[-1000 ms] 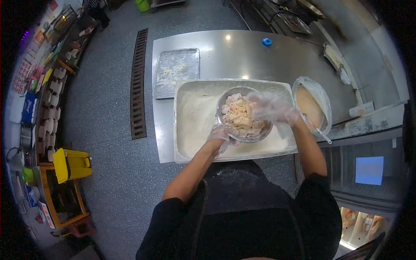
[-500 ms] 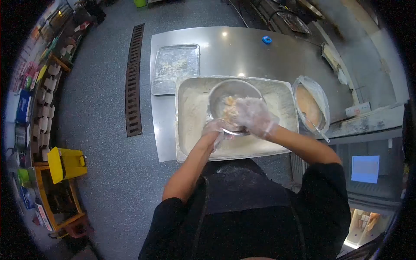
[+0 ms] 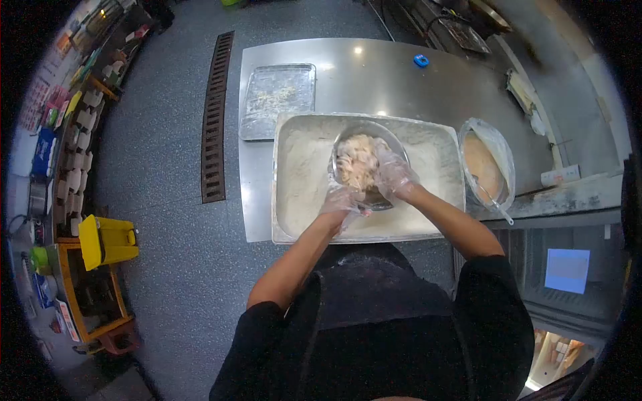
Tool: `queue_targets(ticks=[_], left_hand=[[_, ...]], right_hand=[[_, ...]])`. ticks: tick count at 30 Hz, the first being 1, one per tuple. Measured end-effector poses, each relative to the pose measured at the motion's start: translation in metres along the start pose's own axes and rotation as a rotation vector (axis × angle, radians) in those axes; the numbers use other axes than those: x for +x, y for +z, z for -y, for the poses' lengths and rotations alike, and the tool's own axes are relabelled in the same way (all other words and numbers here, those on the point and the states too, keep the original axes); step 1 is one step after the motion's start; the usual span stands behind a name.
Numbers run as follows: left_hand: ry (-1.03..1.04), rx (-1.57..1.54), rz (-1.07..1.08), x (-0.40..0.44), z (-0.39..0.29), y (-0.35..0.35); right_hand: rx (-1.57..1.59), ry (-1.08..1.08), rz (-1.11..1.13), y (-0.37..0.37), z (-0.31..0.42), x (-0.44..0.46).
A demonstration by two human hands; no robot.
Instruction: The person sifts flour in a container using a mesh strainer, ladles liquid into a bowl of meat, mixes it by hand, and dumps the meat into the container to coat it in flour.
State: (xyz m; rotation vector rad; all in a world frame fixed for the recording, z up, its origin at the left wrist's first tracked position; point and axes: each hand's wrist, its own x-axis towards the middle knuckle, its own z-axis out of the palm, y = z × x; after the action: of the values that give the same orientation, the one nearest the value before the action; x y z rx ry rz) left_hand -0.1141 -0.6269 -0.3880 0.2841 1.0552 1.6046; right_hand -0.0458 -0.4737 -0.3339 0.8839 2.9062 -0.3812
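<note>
A round metal bowl (image 3: 400, 139) sits inside a large rectangular tub of white flour (image 3: 302, 180). Pale, flour-dusted strips of food (image 3: 358, 162), possibly raw meat, fill its middle. My left hand (image 3: 344, 199), in a clear plastic glove, grips the bowl's near-left rim. Also gloved, my right hand (image 3: 396, 175) reaches over the right rim into the bowl and rests against the pale strips. Its fingers are blurred and partly hidden among the food, so their grip is unclear.
A floury metal tray (image 3: 279, 100) lies at the table's far left. Right of the tub stands a plastic-lined container of orange-tan powder (image 3: 483, 164) with a long-handled spoon (image 3: 493, 199). A small blue device (image 3: 420, 61) lies near the table's back edge.
My right hand has moved lower and to the right side of the bowl, uncovering more of the pale strips. The strips have shifted within the bowl. My left hand stays at the rim.
</note>
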Motion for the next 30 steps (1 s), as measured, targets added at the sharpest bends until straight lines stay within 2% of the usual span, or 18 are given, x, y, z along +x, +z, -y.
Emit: queue_targets(ticks=[1,2,4,5,8,9,11,12,14,15,17,18,20,23,25,26,28,30], left_hand=[[-0.137,-0.209,0.009,0.000,-0.002,0.004],[-0.146,-0.148,-0.020,0.000,-0.007,0.004],[-0.117,-0.137,-0.061,-0.003,-0.030,0.010],[-0.112,-0.120,-0.105,-0.009,-0.037,0.010],[0.017,0.067,-0.060,0.000,-0.028,-0.013],[0.051,0.148,-0.079,0.001,-0.023,-0.019],[0.115,0.311,-0.125,0.000,-0.022,-0.024],[0.101,0.255,-0.089,0.002,-0.018,-0.031],[0.087,0.212,-0.048,0.005,-0.021,-0.034],[0.202,0.594,0.061,0.007,-0.024,-0.035],[0.314,0.981,0.179,-0.002,-0.038,-0.020],[0.240,0.506,0.074,-0.008,-0.044,-0.006],[0.228,0.367,-0.033,0.003,-0.035,-0.011],[0.186,0.444,-0.041,0.018,-0.025,-0.033],[0.188,0.551,0.022,0.033,-0.013,-0.058],[0.048,1.033,0.107,0.034,-0.028,-0.054],[-0.105,1.507,0.192,0.024,-0.049,-0.038],[0.737,0.628,-0.061,0.010,-0.063,-0.018]], right_hand=[[0.078,-0.106,-0.086,-0.003,0.003,-0.002],[0.076,-0.105,-0.087,-0.006,0.007,-0.003],[1.584,0.101,0.158,-0.018,0.025,0.004],[1.592,0.104,0.159,-0.021,0.022,0.003],[1.078,-0.140,0.489,-0.046,-0.004,-0.012],[1.071,-0.146,0.488,-0.066,-0.011,-0.011],[0.480,-0.435,0.482,-0.103,-0.016,-0.005],[0.483,-0.435,0.480,-0.108,-0.010,0.001],[0.320,-0.121,0.277,-0.106,0.010,0.017],[0.272,-0.014,0.208,-0.103,0.019,0.027],[0.196,-0.093,0.384,-0.081,0.027,0.045],[0.200,-0.092,0.378,-0.069,0.031,0.045],[-0.174,-0.463,0.325,-0.044,0.035,0.035],[-0.214,-0.727,0.288,-0.006,0.018,0.030],[-0.216,-0.478,0.497,-0.036,0.041,0.003],[-0.328,-0.475,0.451,-0.049,0.045,-0.012],[-0.445,-0.475,0.403,-0.052,0.030,-0.028],[-0.289,-0.328,0.242,-0.044,-0.005,-0.040]])
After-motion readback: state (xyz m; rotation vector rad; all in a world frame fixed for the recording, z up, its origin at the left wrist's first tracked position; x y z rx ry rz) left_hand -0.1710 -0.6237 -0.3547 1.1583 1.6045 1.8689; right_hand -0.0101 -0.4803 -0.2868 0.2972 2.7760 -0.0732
